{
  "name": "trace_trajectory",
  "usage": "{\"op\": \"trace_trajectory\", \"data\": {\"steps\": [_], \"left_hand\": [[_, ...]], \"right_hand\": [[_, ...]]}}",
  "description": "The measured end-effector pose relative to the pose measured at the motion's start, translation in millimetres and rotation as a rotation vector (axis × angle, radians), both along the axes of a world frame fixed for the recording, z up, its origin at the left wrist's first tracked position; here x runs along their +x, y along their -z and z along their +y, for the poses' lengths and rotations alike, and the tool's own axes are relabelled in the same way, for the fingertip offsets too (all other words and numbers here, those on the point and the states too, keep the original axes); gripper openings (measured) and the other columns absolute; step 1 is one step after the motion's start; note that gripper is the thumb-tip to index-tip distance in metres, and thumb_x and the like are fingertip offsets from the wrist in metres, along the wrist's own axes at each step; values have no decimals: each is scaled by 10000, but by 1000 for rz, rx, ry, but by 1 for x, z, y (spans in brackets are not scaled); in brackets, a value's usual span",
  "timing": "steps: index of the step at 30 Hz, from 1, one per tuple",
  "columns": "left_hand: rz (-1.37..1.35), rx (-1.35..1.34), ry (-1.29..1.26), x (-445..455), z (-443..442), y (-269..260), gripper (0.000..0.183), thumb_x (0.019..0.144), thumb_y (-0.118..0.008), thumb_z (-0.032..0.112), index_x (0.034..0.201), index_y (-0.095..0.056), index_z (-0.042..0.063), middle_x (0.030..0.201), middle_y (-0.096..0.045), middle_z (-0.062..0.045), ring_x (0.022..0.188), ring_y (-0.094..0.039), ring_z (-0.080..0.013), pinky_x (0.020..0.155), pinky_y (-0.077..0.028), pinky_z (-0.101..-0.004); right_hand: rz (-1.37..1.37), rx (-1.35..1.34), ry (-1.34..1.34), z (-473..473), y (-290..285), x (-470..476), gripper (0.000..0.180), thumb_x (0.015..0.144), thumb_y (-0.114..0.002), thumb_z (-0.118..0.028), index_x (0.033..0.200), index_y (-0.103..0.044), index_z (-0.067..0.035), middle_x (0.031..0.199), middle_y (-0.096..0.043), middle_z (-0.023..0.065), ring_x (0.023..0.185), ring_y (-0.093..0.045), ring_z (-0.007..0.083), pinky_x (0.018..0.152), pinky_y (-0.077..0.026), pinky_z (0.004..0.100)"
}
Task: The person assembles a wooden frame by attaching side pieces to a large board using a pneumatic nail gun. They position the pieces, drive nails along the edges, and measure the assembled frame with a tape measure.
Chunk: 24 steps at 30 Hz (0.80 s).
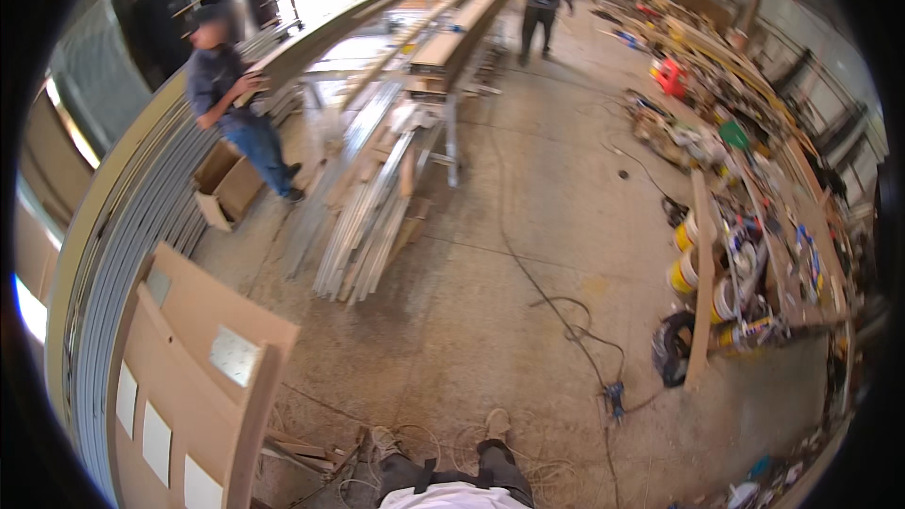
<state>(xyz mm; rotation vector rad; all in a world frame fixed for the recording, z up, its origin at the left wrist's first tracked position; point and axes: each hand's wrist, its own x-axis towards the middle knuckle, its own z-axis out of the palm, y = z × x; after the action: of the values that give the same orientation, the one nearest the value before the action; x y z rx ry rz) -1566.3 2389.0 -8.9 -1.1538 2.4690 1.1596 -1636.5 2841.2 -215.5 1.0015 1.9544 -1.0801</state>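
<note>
Both my hands are out of view; only my legs and boots show at the bottom. On the concrete floor (466, 283) ahead of me runs a dark power cord (520, 261), looping near a blue-and-black power tool (614, 399). Thin pale cord or wire lies coiled around my boots (498, 424). To my left a tan board assembly (205, 367) leans, with pale rectangular plates (157, 442) on it. Long metal channels (368, 240) and wood strips lie in a pile farther ahead. Beyond them long tan-topped beams (452, 49) rest on metal supports (451, 148).
A co-worker (233, 99) at the left has hands on a beam's end; another person (544, 0) stands at the far end. A cardboard box (226, 180) sits by stacked grey panels (134, 226). Cluttered benches (785, 261), yellow-and-white buckets (682, 272) and a plank (700, 283) line the right.
</note>
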Motion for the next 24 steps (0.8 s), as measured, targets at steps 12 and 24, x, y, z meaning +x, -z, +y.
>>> {"op": "trace_trajectory", "data": {"steps": [12, 24], "left_hand": [[-77, -207, -166, 23, 62, -11, 472, 949, -760, 282, 1293, -710, -37, 1152, -779, -268, 1076, -761, -432, 937, -584, -511], [-88, -458, -937, 137, 79, -32, 464, 927, -768, 286, 1263, -731, -31, 1123, -790, -259, 1053, -771, -421, 919, -584, -517]], "right_hand": [[44, 68, 387, 189, -16, -39, 272, 1015, -648, -230, 1030, -720, 32, 946, -752, 224, 808, -719, 335, 697, -550, 430], [-57, -129, -71, 65, 10, -192, 275, 1049, -619, -231, 976, -719, 15, 879, -745, 191, 719, -699, 293, 604, -524, 406]]}}
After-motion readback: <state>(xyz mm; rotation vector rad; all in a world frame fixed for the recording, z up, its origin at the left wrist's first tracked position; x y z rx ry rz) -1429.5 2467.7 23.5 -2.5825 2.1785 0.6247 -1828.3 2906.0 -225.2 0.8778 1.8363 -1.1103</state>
